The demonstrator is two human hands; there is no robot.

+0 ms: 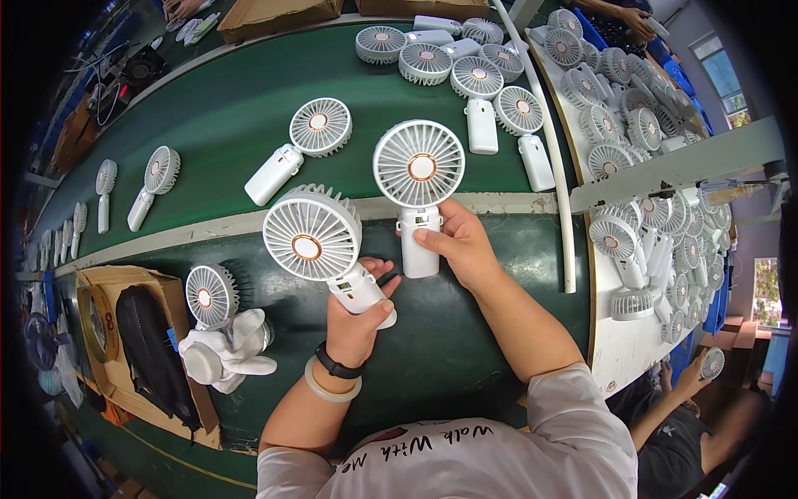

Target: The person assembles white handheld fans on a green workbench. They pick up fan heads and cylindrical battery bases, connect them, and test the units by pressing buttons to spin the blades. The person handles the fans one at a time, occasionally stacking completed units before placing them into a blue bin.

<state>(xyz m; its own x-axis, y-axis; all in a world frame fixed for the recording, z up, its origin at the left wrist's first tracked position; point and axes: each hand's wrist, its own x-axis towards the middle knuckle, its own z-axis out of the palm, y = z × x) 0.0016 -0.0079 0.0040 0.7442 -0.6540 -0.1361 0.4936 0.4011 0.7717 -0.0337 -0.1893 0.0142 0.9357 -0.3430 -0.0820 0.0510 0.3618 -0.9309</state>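
My left hand is wrapped round the handle of a white handheld fan, its round grille tilted up and to the left. My right hand grips a second white handheld fan, held upright, with the thumb on the front of its handle near a small dark display. Both fans have a copper-coloured ring at the centre of the grille. They are held side by side over the green bench, close to each other. Beyond them, another white fan lies on the green conveyor belt.
At left, a cardboard box holds a tape roll and a black pouch. Beside it are a fan and white cloth. Many fans crowd the right-hand table, behind a white pipe. Another person sits lower right.
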